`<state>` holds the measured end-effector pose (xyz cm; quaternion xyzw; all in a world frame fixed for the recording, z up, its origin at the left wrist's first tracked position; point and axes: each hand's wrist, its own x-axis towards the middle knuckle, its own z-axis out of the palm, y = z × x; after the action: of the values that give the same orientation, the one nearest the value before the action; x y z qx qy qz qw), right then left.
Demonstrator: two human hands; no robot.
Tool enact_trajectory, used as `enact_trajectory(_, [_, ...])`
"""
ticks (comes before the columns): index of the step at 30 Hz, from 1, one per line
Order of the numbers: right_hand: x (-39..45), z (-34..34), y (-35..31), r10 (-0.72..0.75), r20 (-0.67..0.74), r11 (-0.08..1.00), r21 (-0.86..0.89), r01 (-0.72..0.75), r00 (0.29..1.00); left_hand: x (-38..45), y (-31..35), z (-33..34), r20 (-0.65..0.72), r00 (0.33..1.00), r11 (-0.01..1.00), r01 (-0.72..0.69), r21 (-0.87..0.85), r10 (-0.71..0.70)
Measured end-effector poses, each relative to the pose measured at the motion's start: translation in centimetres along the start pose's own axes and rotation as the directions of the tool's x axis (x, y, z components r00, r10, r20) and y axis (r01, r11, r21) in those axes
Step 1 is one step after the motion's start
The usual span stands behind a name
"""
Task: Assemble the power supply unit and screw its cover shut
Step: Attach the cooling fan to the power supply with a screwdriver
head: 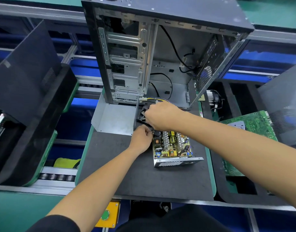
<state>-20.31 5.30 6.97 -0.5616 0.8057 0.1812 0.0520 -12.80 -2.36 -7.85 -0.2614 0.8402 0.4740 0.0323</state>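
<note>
The right hand (160, 115) grips the black fan (141, 115) at the far end of the open power supply unit (173, 148) on the dark mat (144, 178); the left hand (141, 138) pinches its near corner; seat it squarely, keeping the wires (158, 99) unpinched, before fetching the cover (115, 118) lying just left.
</note>
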Motion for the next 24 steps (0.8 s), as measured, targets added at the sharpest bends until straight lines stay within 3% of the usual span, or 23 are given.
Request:
enact_trajectory(2, [0.1, -0.2, 0.0, 0.019, 0.008, 0.999, -0.038, -0.018, 1.0, 0.0, 0.1, 0.0, 0.005, 1.0, 1.0, 0.001, 0.008, -0.001])
enact_trajectory(7, [-0.3, -0.8, 0.4, -0.033, 0.147, 0.994, 0.111, 0.017, 0.989, 0.2, 0.3, -0.2, 0.031, 0.999, 1.0, 0.019, 0.0, -0.019])
enact_trajectory(12, [-0.5, -0.7, 0.4, -0.04, 0.037, 0.995, 0.088, 0.037, 0.999, 0.3, 0.6, -0.4, 0.058, 0.996, 0.998, 0.063, -0.005, -0.063])
enact_trajectory(17, [-0.6, 0.1, 0.4, 0.032, -0.042, 0.999, -0.031, -0.033, 0.999, 0.2, 0.9, -0.5, 0.073, 0.995, 0.998, 0.059, 0.013, -0.06])
enact_trajectory(22, [-0.7, -0.2, 0.7, -0.012, 0.111, 0.971, 0.24, -0.015, 0.994, 0.2, 1.0, -0.6, 0.091, 0.995, 0.998, 0.032, 0.052, -0.036])
enact_trajectory(24, [-0.7, -0.4, 0.9, -0.036, 0.07, 0.972, 0.233, 0.018, 0.997, 0.2, 1.0, -0.7, 0.083, 0.995, 0.998, 0.043, 0.055, -0.047])
